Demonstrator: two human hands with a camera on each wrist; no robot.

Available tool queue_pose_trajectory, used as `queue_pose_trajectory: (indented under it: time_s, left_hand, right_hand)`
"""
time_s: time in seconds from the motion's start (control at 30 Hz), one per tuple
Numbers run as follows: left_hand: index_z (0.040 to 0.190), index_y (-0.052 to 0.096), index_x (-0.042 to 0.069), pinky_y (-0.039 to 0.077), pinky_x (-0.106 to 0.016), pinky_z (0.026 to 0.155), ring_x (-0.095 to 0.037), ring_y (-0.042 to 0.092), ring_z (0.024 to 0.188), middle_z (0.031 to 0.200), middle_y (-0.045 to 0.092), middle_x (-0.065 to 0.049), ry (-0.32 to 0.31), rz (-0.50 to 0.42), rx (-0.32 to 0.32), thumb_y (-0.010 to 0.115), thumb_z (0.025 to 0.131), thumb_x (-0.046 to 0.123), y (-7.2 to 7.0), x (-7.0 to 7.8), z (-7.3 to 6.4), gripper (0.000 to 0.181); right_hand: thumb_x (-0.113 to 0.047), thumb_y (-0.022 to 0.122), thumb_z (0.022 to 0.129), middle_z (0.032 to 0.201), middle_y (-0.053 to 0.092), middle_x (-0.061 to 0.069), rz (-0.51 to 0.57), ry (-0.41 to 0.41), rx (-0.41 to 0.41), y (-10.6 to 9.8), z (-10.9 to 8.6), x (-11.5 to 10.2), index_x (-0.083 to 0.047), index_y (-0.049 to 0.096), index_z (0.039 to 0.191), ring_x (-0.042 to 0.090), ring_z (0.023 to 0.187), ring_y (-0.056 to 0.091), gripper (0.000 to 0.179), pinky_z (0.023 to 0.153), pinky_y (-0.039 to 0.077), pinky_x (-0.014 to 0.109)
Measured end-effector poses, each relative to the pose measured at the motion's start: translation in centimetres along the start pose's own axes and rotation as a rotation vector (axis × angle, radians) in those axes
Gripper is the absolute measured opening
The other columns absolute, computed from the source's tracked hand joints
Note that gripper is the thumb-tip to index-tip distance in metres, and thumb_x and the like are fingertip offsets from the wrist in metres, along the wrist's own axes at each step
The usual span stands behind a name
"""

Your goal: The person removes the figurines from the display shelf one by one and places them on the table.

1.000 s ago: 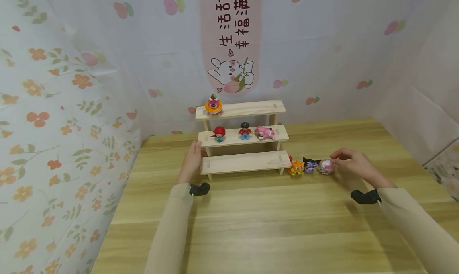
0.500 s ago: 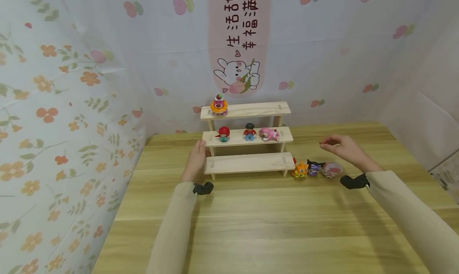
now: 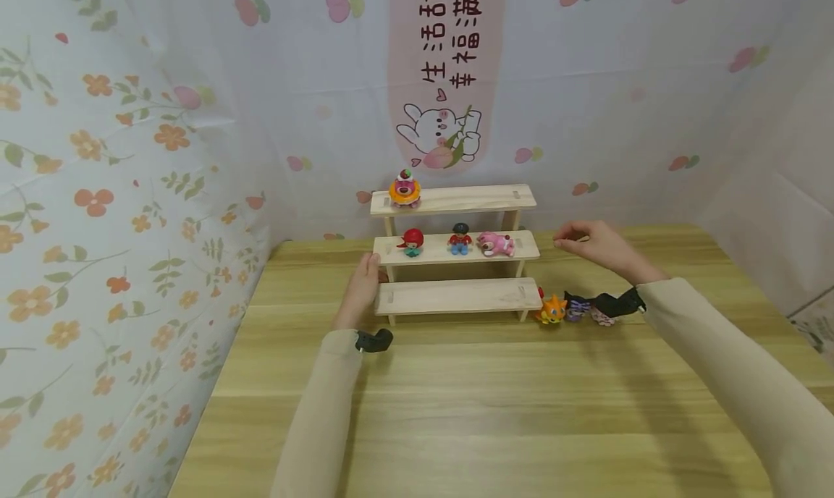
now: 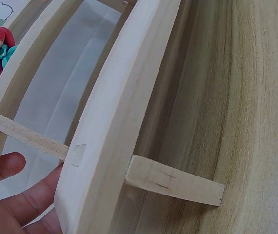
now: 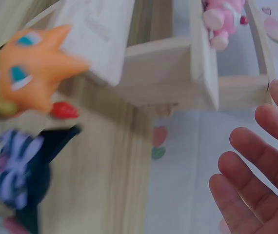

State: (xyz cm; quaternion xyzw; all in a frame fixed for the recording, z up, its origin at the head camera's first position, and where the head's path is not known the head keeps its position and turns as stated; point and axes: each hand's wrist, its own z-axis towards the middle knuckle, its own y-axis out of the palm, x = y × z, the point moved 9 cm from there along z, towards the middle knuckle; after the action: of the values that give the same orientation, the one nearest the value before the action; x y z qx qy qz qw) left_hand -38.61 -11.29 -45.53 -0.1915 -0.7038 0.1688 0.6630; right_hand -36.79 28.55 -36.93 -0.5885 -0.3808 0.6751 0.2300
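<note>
My left hand [image 3: 360, 289] touches the left end of a pale wooden three-step display stand [image 3: 456, 296], thumb by the middle step. In the left wrist view, its fingers [image 4: 34, 200] reach behind the lowest board's end. My right hand [image 3: 602, 248] hovers right of the middle step, holding nothing; its fingers [image 5: 248, 180] are spread and loosely bent. Nearest to it on the stand is a pink bear figure [image 3: 496, 244], lying down. A black-haired figure in red [image 3: 460, 239] and a red-haired mermaid figure [image 3: 412, 242] share that step. A bear in an orange ring [image 3: 405, 190] sits on top.
On the table [image 3: 430, 411], right of the stand, are an orange spiky-headed figure [image 3: 553, 309], a black-and-purple figure [image 3: 576, 307] and a pinkish figure [image 3: 602, 317] partly hidden by the right wrist's camera. A patterned cloth [image 3: 313, 121] hangs close behind.
My right hand has left the pinkish figure on the table, lifted, and moved left toward the stand. My left hand stays at the stand's end. The head view has shifted slightly.
</note>
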Motion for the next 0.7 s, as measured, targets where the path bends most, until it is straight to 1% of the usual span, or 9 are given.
queue_pose_trajectory:
  time_s: [0.07,0.17,0.27,0.4,0.57,0.7]
  left_hand:
    - [0.121,0.045,0.012,0.040,-0.050,0.092,-0.034,0.052,0.105,0.116,0.056,-0.019,0.008,0.015,0.003,0.022,0.105,0.043,-0.1,0.0,0.0,0.042]
    - [0.120,0.045,0.012,0.041,-0.050,0.092,-0.033,0.052,0.105,0.115,0.057,-0.019,0.006,0.007,-0.003,0.022,0.105,0.043,0.0,0.0,0.0,0.042]
    - [0.119,0.046,0.012,0.042,-0.046,0.088,-0.032,0.056,0.099,0.105,0.060,-0.020,0.000,-0.017,-0.008,0.023,0.105,0.043,0.2,0.0,0.0,0.041]
    - [0.118,0.047,0.012,0.043,-0.042,0.085,-0.031,0.058,0.095,0.099,0.062,-0.019,0.000,-0.039,0.011,0.024,0.105,0.042,0.3,0.0,0.1,0.040]
    - [0.116,0.046,0.012,0.043,-0.043,0.085,-0.032,0.058,0.096,0.102,0.062,-0.020,0.004,-0.037,0.013,0.023,0.105,0.042,0.1,-0.2,0.2,0.040]
    - [0.117,0.046,0.013,0.043,-0.044,0.086,-0.032,0.058,0.097,0.104,0.062,-0.021,-0.001,-0.041,0.003,0.023,0.105,0.043,0.1,-0.2,0.2,0.040]
  right_hand:
    - [-0.032,0.057,0.096,0.108,0.065,0.015,0.002,-0.003,0.001,0.1,0.7,-0.7,-0.007,0.064,0.111,0.031,0.103,0.058,0.030,0.085,0.045,0.050]
    - [-0.030,0.058,0.096,0.106,0.066,0.015,-0.004,-0.034,-0.001,0.3,1.7,-1.8,-0.007,0.065,0.109,0.030,0.102,0.058,0.027,0.087,0.045,0.049]
    - [-0.027,0.059,0.095,0.104,0.066,0.015,-0.009,-0.062,-0.001,0.4,2.5,-3.1,-0.005,0.065,0.108,0.030,0.102,0.058,0.025,0.087,0.044,0.048]
    - [-0.024,0.060,0.095,0.104,0.066,0.012,0.012,-0.080,-0.012,0.5,3.6,-4.7,-0.005,0.065,0.107,0.028,0.102,0.057,0.023,0.087,0.043,0.046]
    - [-0.026,0.059,0.095,0.103,0.065,0.008,0.040,-0.087,-0.029,1.0,5.1,-6.5,-0.010,0.065,0.106,0.023,0.100,0.057,0.020,0.087,0.042,0.042]
    - [-0.029,0.059,0.095,0.102,0.065,0.010,0.057,-0.091,-0.016,1.2,6.3,-7.8,-0.010,0.064,0.107,0.025,0.098,0.057,0.023,0.086,0.041,0.041]
